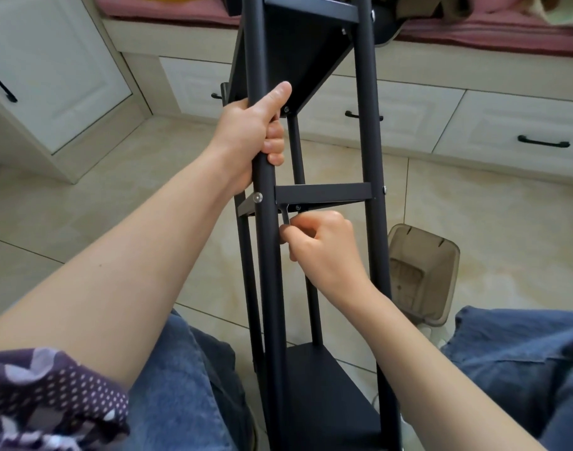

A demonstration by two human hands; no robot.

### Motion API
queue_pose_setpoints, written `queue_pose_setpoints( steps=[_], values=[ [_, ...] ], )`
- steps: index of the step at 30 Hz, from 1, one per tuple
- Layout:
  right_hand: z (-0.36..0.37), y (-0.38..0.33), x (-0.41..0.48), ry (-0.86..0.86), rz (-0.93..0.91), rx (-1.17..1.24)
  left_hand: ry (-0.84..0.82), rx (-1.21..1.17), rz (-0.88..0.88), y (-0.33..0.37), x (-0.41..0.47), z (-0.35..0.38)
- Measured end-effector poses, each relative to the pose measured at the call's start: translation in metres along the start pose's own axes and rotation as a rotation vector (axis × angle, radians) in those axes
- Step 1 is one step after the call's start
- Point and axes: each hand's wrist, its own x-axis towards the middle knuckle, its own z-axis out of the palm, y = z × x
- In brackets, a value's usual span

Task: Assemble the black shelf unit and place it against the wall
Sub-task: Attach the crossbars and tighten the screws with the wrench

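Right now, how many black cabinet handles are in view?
4: door handle far left; drawer handle peeking out left of the shelf unit; drawer handle crossing behind its right post; drawer handle far right. The unit may hide more.

the floor point(148, 196) in front of you is glossy beige tile with thin dark grout lines. a clear brownish bin point(423, 255) lies on its side on the tiles, mouth toward you, just beside your right knee. a white cabinet point(51, 76) stands on the floor at your left, and a drawer bench point(441, 115) with black handles stands along the far edge. the shelf point(311, 385) runs down between your knees; you cannot see whether its end touches the tiles.
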Motion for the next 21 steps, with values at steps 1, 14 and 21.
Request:
queue_pose_setpoints(
  steps=[1,14,21],
  values=[
    [0.000,0.000,0.000,0.000,-0.002,0.003,-0.003,-0.002,-0.002,0.000,0.000,-0.001],
    [0.004,-0.002,0.001,0.010,-0.060,0.060,-0.016,0.010,-0.007,0.000,-0.003,-0.004],
    [0.010,0.009,-0.002,0.064,-0.086,0.051,-0.018,0.011,-0.002,0.000,-0.002,-0.004]
  ],
)
